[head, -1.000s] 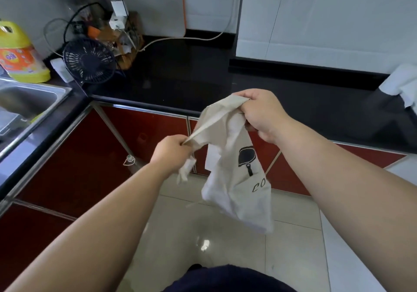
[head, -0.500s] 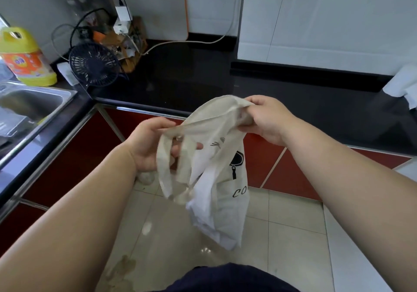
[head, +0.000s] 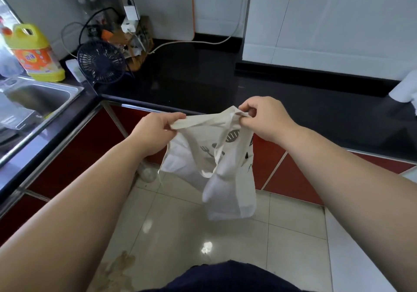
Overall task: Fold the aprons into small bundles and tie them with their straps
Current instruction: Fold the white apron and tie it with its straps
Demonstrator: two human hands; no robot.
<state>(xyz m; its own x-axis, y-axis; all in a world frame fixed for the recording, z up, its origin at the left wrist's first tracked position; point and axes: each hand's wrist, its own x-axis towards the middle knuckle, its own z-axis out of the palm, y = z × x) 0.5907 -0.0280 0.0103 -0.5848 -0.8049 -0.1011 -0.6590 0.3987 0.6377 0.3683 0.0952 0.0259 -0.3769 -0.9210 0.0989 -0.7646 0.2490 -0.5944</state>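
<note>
Now: apron held up in front of the countertop

Gripped by both hands, the cream apron (head: 228,179) hangs in loose folds just in front of the black countertop (head: 203,82). Its lower end dangles below the countertop's front edge, and dark printed kitchen motifs show on the cloth. The left hand (head: 155,129) pinches a flat band at the apron's top between thumb and curled fingers, just in front of that edge; whether the band is a hem or a strap, I cannot tell. The right hand (head: 264,118) pinches the bunched top of the fabric with thumb and fingertips, over the same edge. The band runs taut between the two hands.

At the countertop's far left corner stands a small black fan (head: 100,61). A white cutting board (head: 158,7) with an orange rim leans on the wall behind the countertop. A yellow detergent bottle (head: 33,52) stands left of the countertop, beside a steel sink (head: 67,88). Red cabinet doors (head: 282,174) sit below the countertop.
</note>
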